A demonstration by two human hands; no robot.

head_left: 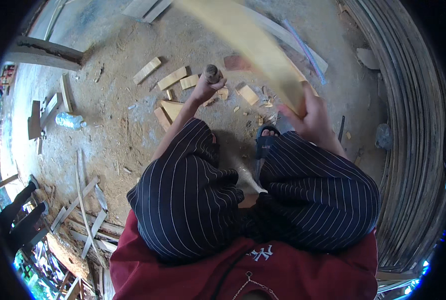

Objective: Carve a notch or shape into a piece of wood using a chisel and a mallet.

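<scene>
My left hand (202,92) is closed around a round wooden handle (211,73) whose blunt end points up; whatever lies below the handle is hidden, so I cannot tell the tool's kind. In my right hand (315,119) is the lower end of a long pale wooden board (255,45), tilted up and away and smeared by motion. Several short cut wood blocks (173,78) lie on the ground around my left hand. Between the two hands are another block (248,94) and scattered chips.
A stack of long sheets or boards (408,125) curves along the right side. At left are a clear plastic bottle (69,121), a thick beam (48,54), wood scraps (90,220) and another person's legs (20,215). A thin bluish-pink strip (306,52) lies beyond the board.
</scene>
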